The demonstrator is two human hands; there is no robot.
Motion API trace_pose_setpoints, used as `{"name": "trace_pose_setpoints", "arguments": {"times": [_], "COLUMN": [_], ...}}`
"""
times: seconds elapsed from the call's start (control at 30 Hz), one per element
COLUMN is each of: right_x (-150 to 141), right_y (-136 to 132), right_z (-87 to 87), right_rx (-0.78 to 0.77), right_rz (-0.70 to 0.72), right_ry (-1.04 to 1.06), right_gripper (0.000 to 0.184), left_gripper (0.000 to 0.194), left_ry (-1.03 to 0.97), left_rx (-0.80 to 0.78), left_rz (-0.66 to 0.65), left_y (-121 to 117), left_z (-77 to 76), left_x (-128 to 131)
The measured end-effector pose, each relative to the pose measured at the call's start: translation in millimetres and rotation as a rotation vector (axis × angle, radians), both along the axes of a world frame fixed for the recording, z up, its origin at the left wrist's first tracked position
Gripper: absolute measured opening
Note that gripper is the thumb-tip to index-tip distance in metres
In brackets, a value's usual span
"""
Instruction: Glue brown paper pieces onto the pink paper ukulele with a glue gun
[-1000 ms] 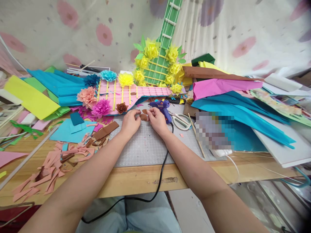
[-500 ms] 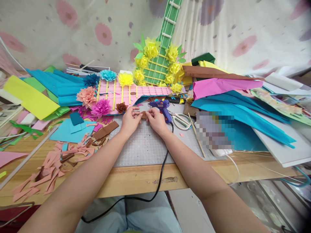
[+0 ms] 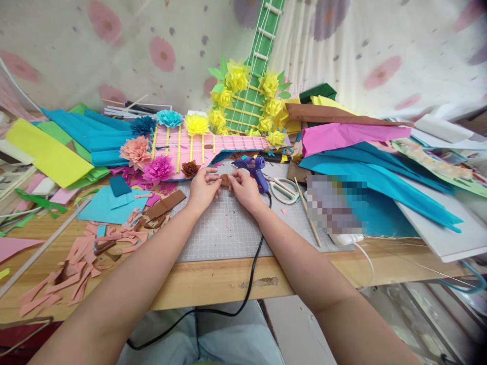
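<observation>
Between my two hands is a small rounded piece of brown paper [image 3: 225, 180], held just above the grey cutting mat [image 3: 224, 238]. My right hand [image 3: 245, 187] pinches its right side between thumb and fingers. At its left edge are the closed fingertips of my left hand [image 3: 204, 190]; the exact contact is too small to make out. Close behind my right hand lies a purple glue gun [image 3: 255, 167]. A dark brown paper flower [image 3: 190, 169] sits on the pink paper guitar [image 3: 186, 147], just beyond my left hand.
Scissors [image 3: 283, 190] and a thin wooden stick [image 3: 309, 213] lie at right. A black cord [image 3: 253, 274] runs over the table edge. Salmon paper scraps [image 3: 81, 258] cover the left side. Blue paper [image 3: 365, 162] is piled at right. A green guitar [image 3: 249, 96] with yellow flowers stands behind.
The brown piece shows a little more of its face between my fingers. My left fingertips have shifted slightly left and down; the right hand barely moves.
</observation>
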State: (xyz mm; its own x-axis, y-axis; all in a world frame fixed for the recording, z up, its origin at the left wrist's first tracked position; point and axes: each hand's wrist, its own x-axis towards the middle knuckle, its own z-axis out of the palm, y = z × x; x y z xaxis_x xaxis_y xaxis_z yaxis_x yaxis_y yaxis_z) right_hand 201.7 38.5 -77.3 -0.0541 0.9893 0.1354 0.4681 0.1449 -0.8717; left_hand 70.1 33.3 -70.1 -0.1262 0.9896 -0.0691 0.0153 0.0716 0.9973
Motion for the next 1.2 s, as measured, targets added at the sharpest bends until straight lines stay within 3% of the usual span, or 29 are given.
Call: {"name": "trace_pose_setpoints", "arguments": {"times": [0.37,0.6,0.73,0.97,1.2], "right_x": [1.6,2.9,2.4,-3.5,1.7], "right_y": [1.1,1.6,-1.2,-1.8,2.7], "right_z": [-0.6,1.6,3.6,2.6,-3.5], "right_rx": [-0.011,-0.025,0.037,0.077,0.125], "right_rz": [-0.11,-0.099,-0.122,-0.018,0.041], "right_ry": [-0.001,-0.248,-0.153,0.116,0.082], "right_gripper": [0.013,0.01,0.029,0.033,0.031], "left_gripper": [0.034,0.033,0.032,0.032,0.028], "left_ry": [0.0,-0.033,-0.02,0.037,0.184], "left_rx": [0.029,0.135,0.116,0.043,0.083], "left_rz": [0.025,0.066,0.086,0.06,-0.083], "left_y": [-0.1,-0.7,-1.1,-3.8,-2.9], "left_z": [-0.9,-0.7,1.3,3.2,-3.2], "left_x": [-0.3,-1.8,-1.7,0.2,-1.4]}}
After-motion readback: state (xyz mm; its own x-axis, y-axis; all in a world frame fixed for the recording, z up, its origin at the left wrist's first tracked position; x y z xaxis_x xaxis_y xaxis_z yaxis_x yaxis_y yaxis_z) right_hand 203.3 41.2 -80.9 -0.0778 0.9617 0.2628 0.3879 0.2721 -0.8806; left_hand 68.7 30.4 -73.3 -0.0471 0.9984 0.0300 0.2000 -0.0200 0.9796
